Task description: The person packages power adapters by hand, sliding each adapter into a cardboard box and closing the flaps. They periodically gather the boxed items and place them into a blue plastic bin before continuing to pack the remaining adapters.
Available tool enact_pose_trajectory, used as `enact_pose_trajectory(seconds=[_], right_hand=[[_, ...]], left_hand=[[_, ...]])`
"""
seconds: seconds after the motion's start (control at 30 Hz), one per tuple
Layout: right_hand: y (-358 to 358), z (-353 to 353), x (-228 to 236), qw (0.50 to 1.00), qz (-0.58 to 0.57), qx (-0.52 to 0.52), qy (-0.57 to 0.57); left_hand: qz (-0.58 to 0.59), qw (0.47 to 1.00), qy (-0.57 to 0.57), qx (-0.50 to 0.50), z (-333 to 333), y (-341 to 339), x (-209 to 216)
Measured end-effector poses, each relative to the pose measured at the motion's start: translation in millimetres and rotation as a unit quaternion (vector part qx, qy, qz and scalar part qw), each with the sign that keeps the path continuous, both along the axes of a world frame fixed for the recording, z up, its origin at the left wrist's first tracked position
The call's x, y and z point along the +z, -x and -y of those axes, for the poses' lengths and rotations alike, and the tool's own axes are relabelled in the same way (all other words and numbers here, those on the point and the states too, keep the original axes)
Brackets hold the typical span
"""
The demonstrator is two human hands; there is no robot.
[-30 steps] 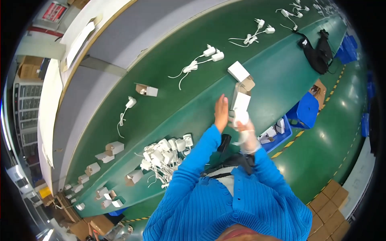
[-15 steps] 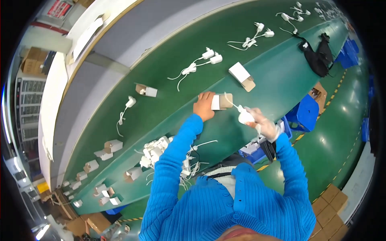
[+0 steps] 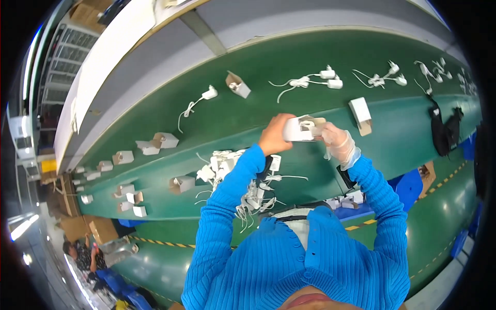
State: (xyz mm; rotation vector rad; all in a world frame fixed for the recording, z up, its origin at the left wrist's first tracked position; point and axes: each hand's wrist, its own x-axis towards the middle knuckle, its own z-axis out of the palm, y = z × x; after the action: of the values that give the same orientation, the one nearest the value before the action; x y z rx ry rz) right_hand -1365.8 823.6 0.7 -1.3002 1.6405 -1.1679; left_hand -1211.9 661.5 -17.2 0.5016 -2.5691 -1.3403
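Observation:
My left hand [image 3: 276, 135] is wrapped round the closed end of a small white box [image 3: 296, 129], held above the green belt. The box's open end points right, with its brown inner flaps [image 3: 317, 122] spread. White parts of a charger [image 3: 308, 124] show in that opening. At the opening, my right hand [image 3: 339, 145], in a thin clear glove, has its fingers closed on the charger, which they largely hide. Near my left forearm lies a heap of white chargers and cables [image 3: 222, 164]. To the right of my hands another open white box [image 3: 360, 114] stands on the belt.
On the far green strip lie chargers with tied cables [image 3: 310, 81], a single charger [image 3: 209, 93] and an open box [image 3: 237, 84]. Several open boxes [image 3: 182, 184] are at the left. A black bag [image 3: 447, 132] lies far right. Blue bins [image 3: 408, 188] stand beside the near edge.
My right hand has brought the charger up to the box's open end. My left hand has lifted and tilted the box off the belt. The view has turned, shifting the surroundings.

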Motion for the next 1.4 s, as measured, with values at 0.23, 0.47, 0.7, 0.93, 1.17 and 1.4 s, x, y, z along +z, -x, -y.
enact_pose_trajectory(seconds=[0.23, 0.47, 0.7, 0.93, 1.17, 1.4], right_hand=[[1, 65, -16, 0.958, -0.276, 0.066, 0.031], [52, 13, -72, 0.973, -0.126, -0.196, 0.01], [107, -81, -90, 0.93, -0.169, -0.316, -0.078], [92, -115, -114, 0.902, -0.146, -0.389, -0.119], [60, -187, -114, 0.878, -0.205, -0.414, -0.126], [5, -281, -146, 0.815, -0.246, -0.51, -0.126]], left_hand=[[-0.051, 0.997, -0.044, 0.049, 67, -13, -57], [-0.079, 0.949, -0.226, 0.206, 146, -60, -137], [0.092, 0.948, 0.17, 0.251, 198, -106, -103], [0.254, 0.908, 0.253, 0.216, 320, -119, -164], [0.302, 0.861, 0.259, 0.317, 237, -130, -84], [0.085, 0.939, -0.006, 0.335, -11, -142, 48]])
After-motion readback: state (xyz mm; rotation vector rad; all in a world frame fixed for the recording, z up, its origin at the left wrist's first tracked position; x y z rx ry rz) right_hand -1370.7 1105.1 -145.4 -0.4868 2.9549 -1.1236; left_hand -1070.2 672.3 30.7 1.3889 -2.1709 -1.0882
